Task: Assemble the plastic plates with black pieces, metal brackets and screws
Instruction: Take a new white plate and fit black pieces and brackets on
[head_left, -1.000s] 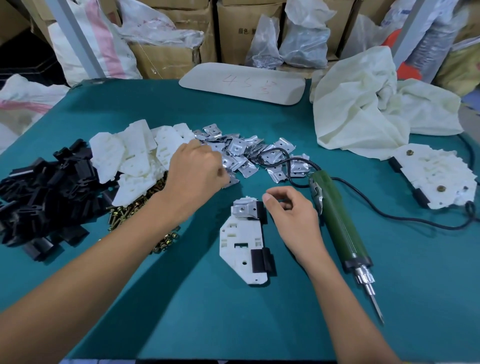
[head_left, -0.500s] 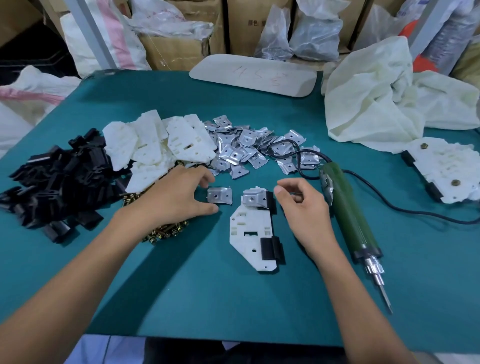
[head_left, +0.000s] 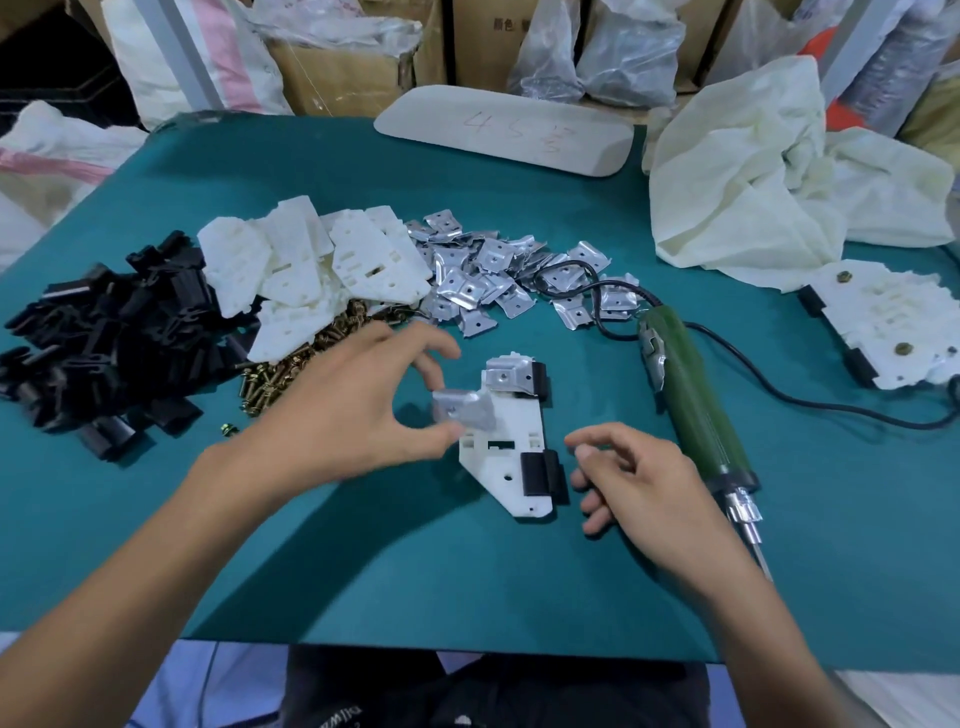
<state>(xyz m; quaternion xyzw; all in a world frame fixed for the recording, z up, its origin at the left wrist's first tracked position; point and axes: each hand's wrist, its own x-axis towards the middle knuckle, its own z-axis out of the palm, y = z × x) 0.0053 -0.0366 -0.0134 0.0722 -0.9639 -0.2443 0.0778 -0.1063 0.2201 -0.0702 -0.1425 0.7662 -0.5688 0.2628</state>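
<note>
A white plastic plate (head_left: 506, 447) lies on the green table with a black piece at its top right (head_left: 538, 378) and another at its lower right (head_left: 540, 474). One metal bracket (head_left: 505, 375) sits on its top end. My left hand (head_left: 358, 410) pinches a second metal bracket (head_left: 462, 408) between thumb and fingers over the plate's left side. My right hand (head_left: 639, 478) hovers just right of the plate, fingers loosely curled, holding nothing. Heaps of black pieces (head_left: 104, 338), white plates (head_left: 306, 265), brackets (head_left: 498, 280) and brass screws (head_left: 291, 364) lie behind.
A green electric screwdriver (head_left: 696, 405) with a black cable lies right of my right hand, tip toward me. Finished plates (head_left: 893, 322) are stacked at the far right. A crumpled cream cloth (head_left: 769, 171) and a white board (head_left: 504, 130) lie at the back.
My left hand picked a bracket from the table and carried it right, over the plate. My right hand drew back from the plate's top toward its lower right.
</note>
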